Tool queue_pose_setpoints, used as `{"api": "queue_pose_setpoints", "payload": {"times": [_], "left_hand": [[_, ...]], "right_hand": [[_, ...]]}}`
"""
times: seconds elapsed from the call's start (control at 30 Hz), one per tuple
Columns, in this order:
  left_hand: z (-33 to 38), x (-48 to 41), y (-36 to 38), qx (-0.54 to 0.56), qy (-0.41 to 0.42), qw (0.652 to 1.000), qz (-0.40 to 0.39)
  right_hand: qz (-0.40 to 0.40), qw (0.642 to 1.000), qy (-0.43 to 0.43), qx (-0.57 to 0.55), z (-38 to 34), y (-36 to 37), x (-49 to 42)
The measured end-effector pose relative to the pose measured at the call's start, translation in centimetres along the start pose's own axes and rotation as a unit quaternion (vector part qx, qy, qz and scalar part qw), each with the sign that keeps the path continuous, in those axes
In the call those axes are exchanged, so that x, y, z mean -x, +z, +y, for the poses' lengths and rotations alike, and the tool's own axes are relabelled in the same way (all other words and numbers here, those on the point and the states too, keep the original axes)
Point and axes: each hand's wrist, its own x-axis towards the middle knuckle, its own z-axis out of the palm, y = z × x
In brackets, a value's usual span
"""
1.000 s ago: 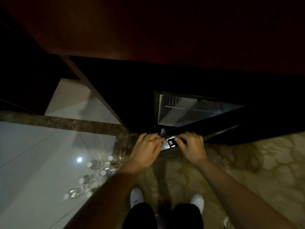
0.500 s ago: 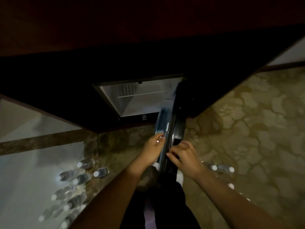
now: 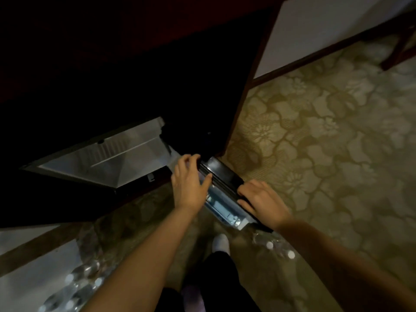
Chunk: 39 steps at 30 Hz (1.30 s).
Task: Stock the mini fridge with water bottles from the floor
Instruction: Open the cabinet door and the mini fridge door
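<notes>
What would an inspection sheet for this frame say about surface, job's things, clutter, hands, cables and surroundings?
Surface: patterned carpet in front of the fridge; pale tile floor at lower left.
Job's things: mini fridge open, no bottles visible in its lit inside; fridge door stands open; water bottles grouped on the floor at lower left; more bottles on the carpet near the door's outer end.
Clutter: nothing seen.
Hands: left hand and right hand both grip the door's top edge.
Cables: nothing seen.
Surroundings: dark wooden cabinet around the fridge; white wall; furniture leg; the person's white shoe.
</notes>
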Motion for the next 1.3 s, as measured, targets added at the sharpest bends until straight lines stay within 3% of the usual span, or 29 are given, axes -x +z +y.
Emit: {"api": "queue_pose_setpoints", "payload": {"times": [0.1,0.2,0.43,0.77,1.07,1.13,1.3], "left_hand": [[1.3,-2.6,0.9,-0.148,0.118,0.98,-0.054],[2.1,-5.0,1.8,-0.236,0.155,0.954,-0.1],[4.4,-8.8,2.9,-0.258,0.133,0.953,-0.082],[5.5,-13.0,3.4,-0.243,0.085,0.961,-0.098],[5.7,-13.8,3.0,-0.202,0.068,0.967,-0.139],[5.0,-13.2,2.5,-0.195,0.089,0.97,-0.118],[2.2,-9.1,-0.3,-0.137,0.19,0.972,-0.028]], "right_hand": [[0.043,0.999,0.027,0.014,3.1,-1.1,-0.8],[0.059,0.995,0.068,0.052,5.5,-2.0,-2.2],[0.08,0.977,0.177,0.092,9.5,-3.8,-6.9],[0.05,0.97,0.214,0.108,11.2,-7.0,-14.5],[0.003,0.972,0.202,0.116,11.0,-8.0,-15.5],[0.037,0.973,0.194,0.121,10.4,-8.1,-15.2],[0.124,0.987,0.024,0.096,5.3,-6.5,-14.5]]}}
